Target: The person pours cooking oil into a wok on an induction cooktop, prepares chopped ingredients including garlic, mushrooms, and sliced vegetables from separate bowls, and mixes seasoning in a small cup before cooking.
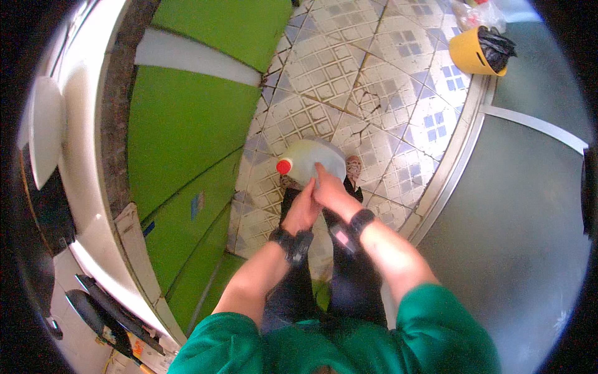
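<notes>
A translucent plastic jug (312,156) with a red screw cap (283,166) lies in view before me, its cap to the left. It partly covers my patterned shoes; whether it rests on the floor or is held above it cannot be made out. My right hand (331,189) overlaps the jug's near side, index finger stretched across it and the other fingers curled. Against it, just to the left, my left hand (302,205) touches the right one below the jug. The undersides of both hands are hidden, so a grip is not plain. Black bands circle both wrists.
Green cabinet fronts (187,131) run along the left beneath a pale counter (88,117). Black pans (88,313) are at the lower left. A frosted sliding door (504,210) stands right. A yellow bin (472,51) with a black liner sits on the tiled floor (373,93).
</notes>
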Motion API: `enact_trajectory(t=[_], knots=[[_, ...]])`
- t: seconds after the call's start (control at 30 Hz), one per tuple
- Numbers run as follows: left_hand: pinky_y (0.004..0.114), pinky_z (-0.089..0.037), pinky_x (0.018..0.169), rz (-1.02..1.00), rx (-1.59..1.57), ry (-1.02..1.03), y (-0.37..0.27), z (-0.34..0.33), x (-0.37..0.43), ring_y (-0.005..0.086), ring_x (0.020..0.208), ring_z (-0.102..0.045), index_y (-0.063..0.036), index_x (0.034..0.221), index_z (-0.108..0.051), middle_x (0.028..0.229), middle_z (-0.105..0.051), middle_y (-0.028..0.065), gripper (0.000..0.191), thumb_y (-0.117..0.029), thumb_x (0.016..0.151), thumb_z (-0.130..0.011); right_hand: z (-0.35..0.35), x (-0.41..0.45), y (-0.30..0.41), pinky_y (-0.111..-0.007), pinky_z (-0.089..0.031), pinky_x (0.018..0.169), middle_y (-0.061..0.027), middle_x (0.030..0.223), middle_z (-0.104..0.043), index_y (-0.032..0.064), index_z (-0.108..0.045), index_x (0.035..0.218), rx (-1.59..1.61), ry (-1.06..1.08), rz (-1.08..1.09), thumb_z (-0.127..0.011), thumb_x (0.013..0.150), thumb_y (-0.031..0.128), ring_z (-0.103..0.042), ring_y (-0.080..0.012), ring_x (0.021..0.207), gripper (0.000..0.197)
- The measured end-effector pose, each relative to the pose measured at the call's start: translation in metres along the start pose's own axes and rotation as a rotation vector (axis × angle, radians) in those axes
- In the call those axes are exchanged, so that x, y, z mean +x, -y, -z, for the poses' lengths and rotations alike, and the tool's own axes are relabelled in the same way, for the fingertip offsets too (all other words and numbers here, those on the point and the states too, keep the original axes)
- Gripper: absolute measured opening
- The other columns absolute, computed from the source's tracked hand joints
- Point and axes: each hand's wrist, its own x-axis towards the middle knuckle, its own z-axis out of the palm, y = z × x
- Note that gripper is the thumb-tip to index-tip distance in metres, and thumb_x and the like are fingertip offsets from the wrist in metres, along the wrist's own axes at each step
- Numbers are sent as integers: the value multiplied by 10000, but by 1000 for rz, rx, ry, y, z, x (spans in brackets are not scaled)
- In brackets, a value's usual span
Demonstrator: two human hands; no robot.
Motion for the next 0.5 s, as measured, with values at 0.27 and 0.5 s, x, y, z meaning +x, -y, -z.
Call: enact_trajectory(t=[0.27,0.5], knots=[[351,-330,921,223,377,103,18,-78,-82,196,1071,-432,-35,1214,-350,1201,-438,70,460,-329,865,-407,79,-98,22,-436,-447,642,-243,805,-561,38,-320,1192,83,4,-24,-530,691,127,-552,-390,737,551],[329,-390,819,359,753,130,23,-206,-146,171,917,-508,-60,1087,-477,1030,-546,44,396,-333,802,-516,151,-171,13,-463,-446,666,-271,878,-547,26,-258,1199,331,-130,168,-499,729,166,-551,-401,803,546]])
